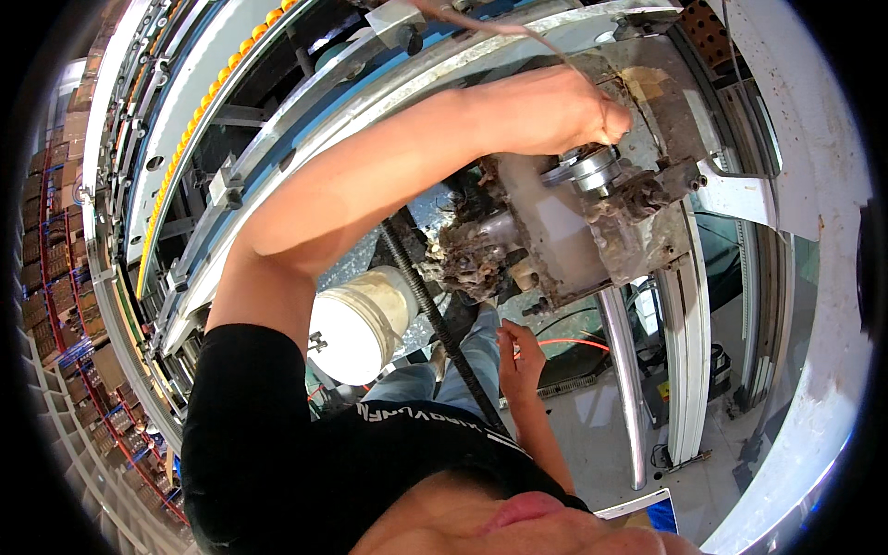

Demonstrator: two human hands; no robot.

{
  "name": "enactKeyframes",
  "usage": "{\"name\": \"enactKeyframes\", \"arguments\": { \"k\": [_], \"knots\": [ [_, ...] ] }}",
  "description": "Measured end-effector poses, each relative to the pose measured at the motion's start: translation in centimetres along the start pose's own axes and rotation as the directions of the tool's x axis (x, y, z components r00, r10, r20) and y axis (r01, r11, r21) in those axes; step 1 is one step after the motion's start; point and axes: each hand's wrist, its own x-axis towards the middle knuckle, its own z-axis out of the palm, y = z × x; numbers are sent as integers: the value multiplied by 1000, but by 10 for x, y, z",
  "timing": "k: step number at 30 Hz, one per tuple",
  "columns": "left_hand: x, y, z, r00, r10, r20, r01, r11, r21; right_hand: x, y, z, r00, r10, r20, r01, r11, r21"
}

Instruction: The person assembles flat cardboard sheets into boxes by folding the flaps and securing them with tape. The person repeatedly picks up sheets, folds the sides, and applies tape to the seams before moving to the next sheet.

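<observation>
My left arm reaches across to the upper right, where my left hand (575, 113) is closed in a fist just above a round shiny metal fitting (595, 170). What the fist holds, if anything, is hidden. The fitting sits on a grimy metal machine block (564, 231) with a pale, smeared top. Brown crusted residue (467, 254) clings to the block's left side, and more lumps lie beside the fitting. Lower down, below the block, my right hand (521, 361) hangs with its fingers curled together. I cannot make out anything in it.
A white bucket (347, 338) stands at my left. A dark ribbed hose (421, 296) runs past it. Curved machine rails with yellow rollers (208, 92) lie at the left. A shiny metal pipe (624, 388) and a pale upright (683, 370) stand at the right.
</observation>
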Motion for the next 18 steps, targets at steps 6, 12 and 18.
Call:
{"name": "enactKeyframes", "arguments": {
  "k": [6,12,18],
  "knots": [
    [21,-13,24,989,116,-94,-110,992,59,1,8,8,1000,-5,6,5,999,43],
    [16,-10,8,998,62,-5,-61,993,103,1,-3,5,998,67,-15,-65,993,96],
    [3,5,-14,990,52,-127,-57,998,-38,-8,4,-7,992,101,-74,-89,983,159]
  ]
}}
